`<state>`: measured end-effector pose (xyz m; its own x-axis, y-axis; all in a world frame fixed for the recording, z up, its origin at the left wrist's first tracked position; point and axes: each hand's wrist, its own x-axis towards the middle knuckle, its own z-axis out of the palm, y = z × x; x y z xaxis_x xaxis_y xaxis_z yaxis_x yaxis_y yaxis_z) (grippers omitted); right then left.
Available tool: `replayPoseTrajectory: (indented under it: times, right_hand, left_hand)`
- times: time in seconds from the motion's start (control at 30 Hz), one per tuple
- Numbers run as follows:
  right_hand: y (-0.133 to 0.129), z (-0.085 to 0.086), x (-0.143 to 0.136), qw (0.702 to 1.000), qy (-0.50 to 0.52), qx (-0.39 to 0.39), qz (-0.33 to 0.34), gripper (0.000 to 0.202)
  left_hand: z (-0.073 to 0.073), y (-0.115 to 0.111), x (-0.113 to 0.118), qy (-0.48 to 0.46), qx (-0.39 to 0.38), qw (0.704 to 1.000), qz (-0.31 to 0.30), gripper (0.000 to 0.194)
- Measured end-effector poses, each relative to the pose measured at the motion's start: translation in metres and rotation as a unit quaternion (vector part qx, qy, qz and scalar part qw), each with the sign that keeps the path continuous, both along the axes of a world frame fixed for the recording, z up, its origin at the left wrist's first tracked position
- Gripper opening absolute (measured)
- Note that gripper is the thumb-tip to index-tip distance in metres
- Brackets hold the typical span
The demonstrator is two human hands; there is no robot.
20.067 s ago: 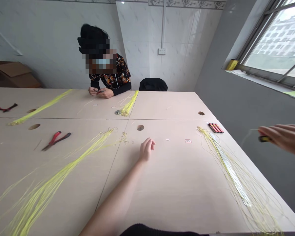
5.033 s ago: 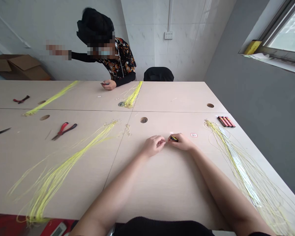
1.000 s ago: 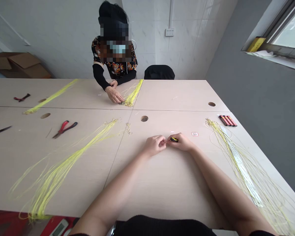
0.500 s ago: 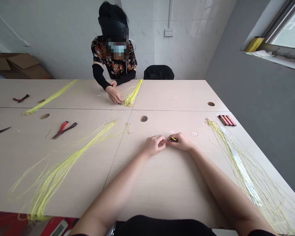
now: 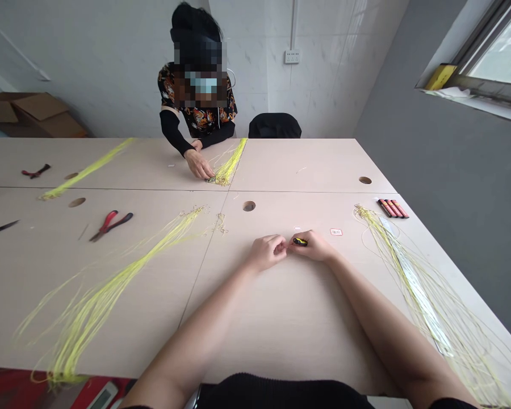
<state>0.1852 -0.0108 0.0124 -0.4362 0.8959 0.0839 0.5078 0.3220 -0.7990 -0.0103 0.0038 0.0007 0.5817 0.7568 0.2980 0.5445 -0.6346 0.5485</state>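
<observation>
While the R hand (image 5: 314,245) is wrapped round the tool (image 5: 300,242) near frame centre, the L hand (image 5: 268,251) pinches, can't tell on what; tool is prob. light, stiff, best gripped by its body

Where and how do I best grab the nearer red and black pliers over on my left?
Probably by the red handle and black handle together, your left hand coming from above and the right. The pliers appear to lie flat, jaws pointing toward you and leftward, so the spread handles reach away and rightward, with nothing covering them.
</observation>
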Motion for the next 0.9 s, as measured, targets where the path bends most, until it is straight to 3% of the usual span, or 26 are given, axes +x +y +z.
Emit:
replayPoseTrajectory:
  times: [0.9]
  right_hand:
    - [0.0007, 0.0013, 0.0003, 1.000, 0.007, -0.022, -0.004, 0.021]
  left_hand:
    - [0.0020, 0.0000, 0.0005, 0.017, -0.009, 1.000, -0.003, 0.009]
